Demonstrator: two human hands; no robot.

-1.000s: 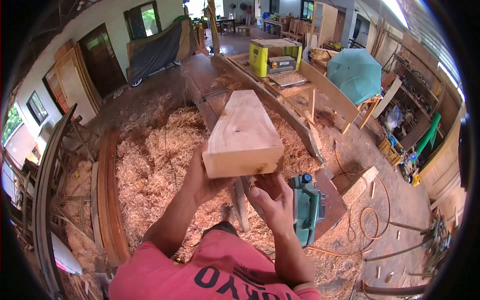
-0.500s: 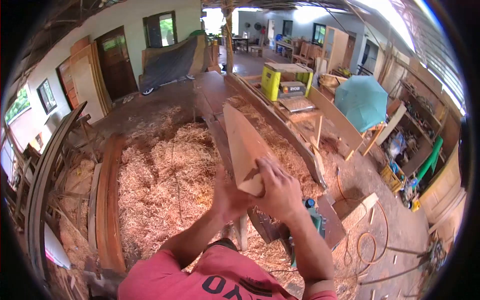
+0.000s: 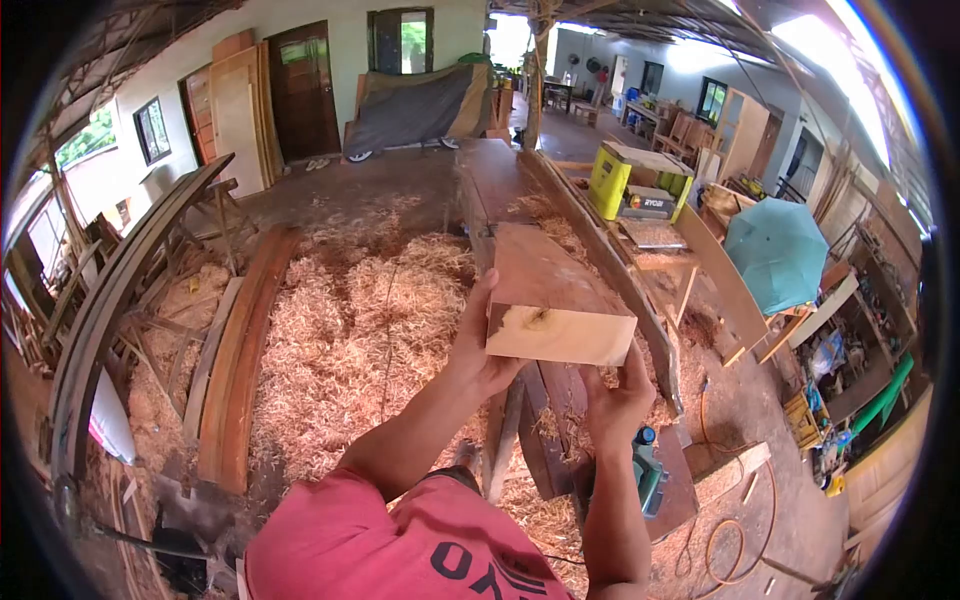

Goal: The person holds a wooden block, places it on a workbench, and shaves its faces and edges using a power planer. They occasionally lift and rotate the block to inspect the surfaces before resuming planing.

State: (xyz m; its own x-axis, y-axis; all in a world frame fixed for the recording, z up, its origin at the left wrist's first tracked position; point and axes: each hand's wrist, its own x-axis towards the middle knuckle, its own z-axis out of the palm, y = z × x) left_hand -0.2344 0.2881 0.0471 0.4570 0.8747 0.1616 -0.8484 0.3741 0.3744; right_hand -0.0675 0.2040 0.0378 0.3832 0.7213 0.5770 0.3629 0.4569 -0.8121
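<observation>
A thick wooden board [image 3: 555,275] points away from me, its broad reddish-brown face up and its pale cut end with a dark knot toward me. My left hand [image 3: 482,345] grips the left edge near that end, fingers wrapped round the side. At the right corner my right hand [image 3: 618,395] holds it from below. Beneath the board runs a dark wooden workbench [image 3: 490,165] with shavings on it. A green power tool [image 3: 648,475] with a blue cap sits beside my right forearm.
Curly shavings [image 3: 370,330] cover the floor at the left, beside long reddish planks [image 3: 245,370]. A yellow-green planer [image 3: 645,185] stands at the right, near a teal umbrella [image 3: 775,252]. An orange hose [image 3: 735,540] coils on the floor at lower right.
The board has turned from its narrow side to broad face up, with its end toward me. My left hand has moved up to its left edge, my right hand down underneath. The view has shifted left.
</observation>
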